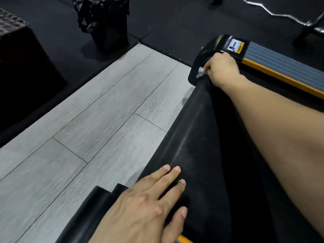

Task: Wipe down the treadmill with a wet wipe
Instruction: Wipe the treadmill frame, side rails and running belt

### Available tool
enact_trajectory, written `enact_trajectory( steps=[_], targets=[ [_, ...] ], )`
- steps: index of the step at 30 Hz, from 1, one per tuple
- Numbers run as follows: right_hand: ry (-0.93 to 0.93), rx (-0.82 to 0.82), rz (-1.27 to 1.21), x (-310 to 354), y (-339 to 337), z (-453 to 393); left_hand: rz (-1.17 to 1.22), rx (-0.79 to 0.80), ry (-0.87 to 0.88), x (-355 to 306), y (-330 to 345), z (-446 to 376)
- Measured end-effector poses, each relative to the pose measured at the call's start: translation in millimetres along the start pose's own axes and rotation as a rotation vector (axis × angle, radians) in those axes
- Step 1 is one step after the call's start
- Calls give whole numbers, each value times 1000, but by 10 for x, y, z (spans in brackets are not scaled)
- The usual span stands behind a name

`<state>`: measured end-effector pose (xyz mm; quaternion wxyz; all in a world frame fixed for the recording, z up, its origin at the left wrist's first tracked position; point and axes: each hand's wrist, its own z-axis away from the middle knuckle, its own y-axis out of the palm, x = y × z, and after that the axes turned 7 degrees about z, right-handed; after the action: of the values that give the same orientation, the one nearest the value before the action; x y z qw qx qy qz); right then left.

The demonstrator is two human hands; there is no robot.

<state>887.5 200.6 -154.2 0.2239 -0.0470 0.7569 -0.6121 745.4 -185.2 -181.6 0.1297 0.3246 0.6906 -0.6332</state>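
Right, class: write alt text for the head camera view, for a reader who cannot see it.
A person's right hand presses a white wet wipe against the far corner of a black treadmill belt, while the left hand rests flat on the belt's near end. A black bin stands beyond on dark flooring.

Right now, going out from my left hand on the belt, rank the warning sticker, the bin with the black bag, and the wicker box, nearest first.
From the left hand, in the head view:
1. Warning sticker, up to the right on the treadmill end cap, beside the right hand with the wet wipe.
2 and 3. Bin, top centre, and wicker box, far left: too close to call.
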Motion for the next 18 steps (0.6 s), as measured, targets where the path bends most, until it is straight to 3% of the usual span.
enact_trajectory(
  steps=[2, 8, 14, 18],
  targets=[
    [52, -38, 34, -22, -17, 6, 5, 6, -2, 9, -25, 1],
    [-124, 78, 9, 418, -163, 445, -3, 61, -16, -2, -96, 43],
    [-162, 318, -227, 823, -697, 1193, 40, 157, -77, -69, -173, 3],
    [-377, 421, -396, 1359, -928, 2007, -12, 4, -110, -120, -295, 147]
  ],
)
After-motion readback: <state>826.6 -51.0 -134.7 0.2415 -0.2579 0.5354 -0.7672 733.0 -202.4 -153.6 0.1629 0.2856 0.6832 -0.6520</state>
